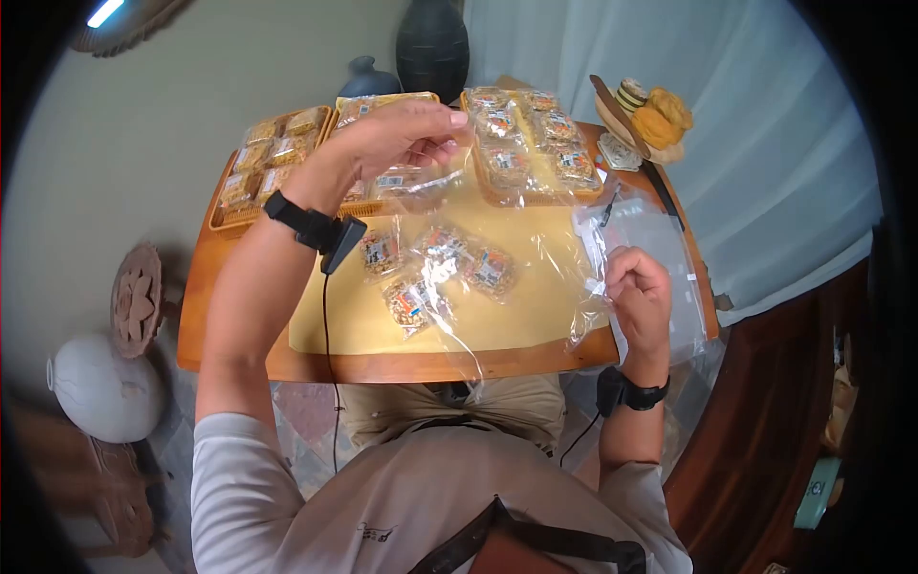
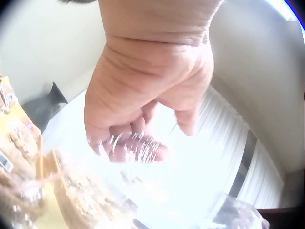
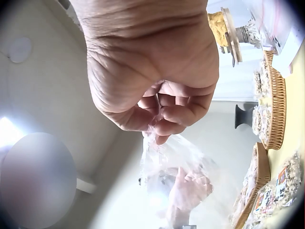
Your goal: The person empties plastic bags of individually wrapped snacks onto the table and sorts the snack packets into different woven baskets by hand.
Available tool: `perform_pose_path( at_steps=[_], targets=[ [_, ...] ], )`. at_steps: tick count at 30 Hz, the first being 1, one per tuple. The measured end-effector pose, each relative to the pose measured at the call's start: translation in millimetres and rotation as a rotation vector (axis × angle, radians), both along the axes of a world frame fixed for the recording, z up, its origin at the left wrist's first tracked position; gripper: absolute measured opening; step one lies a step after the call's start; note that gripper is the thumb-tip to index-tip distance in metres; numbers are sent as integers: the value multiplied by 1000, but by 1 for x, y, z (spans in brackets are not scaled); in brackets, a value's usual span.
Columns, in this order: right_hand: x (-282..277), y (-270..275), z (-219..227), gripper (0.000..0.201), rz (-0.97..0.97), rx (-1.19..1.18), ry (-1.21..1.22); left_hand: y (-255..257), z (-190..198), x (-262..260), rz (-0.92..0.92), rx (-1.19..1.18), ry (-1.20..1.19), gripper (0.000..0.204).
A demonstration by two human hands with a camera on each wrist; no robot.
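Note:
My right hand (image 1: 639, 292), at the table's right side, pinches clear plastic film (image 3: 159, 148) between thumb and curled fingers. The film hangs loose and crumpled. My left hand (image 1: 406, 134) is raised above the baskets, thumb apart from loosely bent fingers; shiny film (image 2: 138, 145) lies over its fingertips. Whether the fingers are inside a bag, I cannot tell. In the right wrist view the left hand (image 3: 188, 191) shows through the film. Several clear-wrapped nut packets (image 1: 492, 270) lie on the yellow mat (image 1: 535, 330) between my hands, partly behind glare.
Wicker baskets (image 1: 540, 198) of wrapped packets stand along the back of the wooden table (image 1: 382, 366). Flat clear bags (image 1: 669, 258) lie at the right. Beyond stand dark vases (image 1: 432, 57) and, back right, a wooden piece with orange cloth (image 1: 662, 117).

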State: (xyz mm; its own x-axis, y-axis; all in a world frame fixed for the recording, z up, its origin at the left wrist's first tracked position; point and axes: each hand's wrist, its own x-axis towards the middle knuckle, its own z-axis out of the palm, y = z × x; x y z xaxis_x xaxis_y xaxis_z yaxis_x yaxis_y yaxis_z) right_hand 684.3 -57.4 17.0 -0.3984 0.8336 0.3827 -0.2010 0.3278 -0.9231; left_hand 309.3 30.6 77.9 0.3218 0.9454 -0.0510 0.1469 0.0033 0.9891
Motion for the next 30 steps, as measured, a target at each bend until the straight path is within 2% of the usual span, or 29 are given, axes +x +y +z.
perform_pose_path(
  at_steps=[1,2,4,6,8,10,12,13,15,16,18,21,25,27,28,30],
  targets=[
    [2,1,-1,18,-3,-30,14,4,-3,3,67,-8,-20,46],
    [4,1,-2,18,-9,-63,29,6,-6,3,53,-11,-15,46],
    [10,4,-6,18,0,-71,56,4,-10,-1,76,-196,-47,45],
    [13,9,-9,18,30,-73,79,0,-20,2,42,-166,-92,40],
    [15,13,-14,20,62,-80,-2,-13,-19,12,26,-143,-358,33],
    [16,17,-19,20,55,-110,6,-10,-28,1,16,-93,-320,30],
    [15,19,-19,20,33,-137,13,-12,-31,-9,217,109,-36,28],
    [9,18,-18,19,-34,-157,85,-20,-25,-5,192,106,-28,28],
    [5,18,-21,17,-113,-224,209,-45,-17,-1,360,266,39,29],
    [6,20,-26,17,-130,-226,217,-48,-20,-3,342,264,44,29],
    [5,25,-34,16,-178,-190,142,-52,-27,-10,420,295,18,30],
    [3,25,-33,16,-224,-200,59,-57,-34,-14,397,337,-25,29],
    [-3,30,-40,16,-259,-148,78,-66,-33,-17,388,420,12,29],
    [-8,32,-45,17,-391,-169,260,-65,-37,-22,441,437,-53,29],
    [-7,33,-46,17,-392,-168,260,-65,-39,-23,494,452,-118,29],
    [-7,33,-42,19,-376,-296,423,-68,-40,-25,484,433,-109,30]
  ],
)
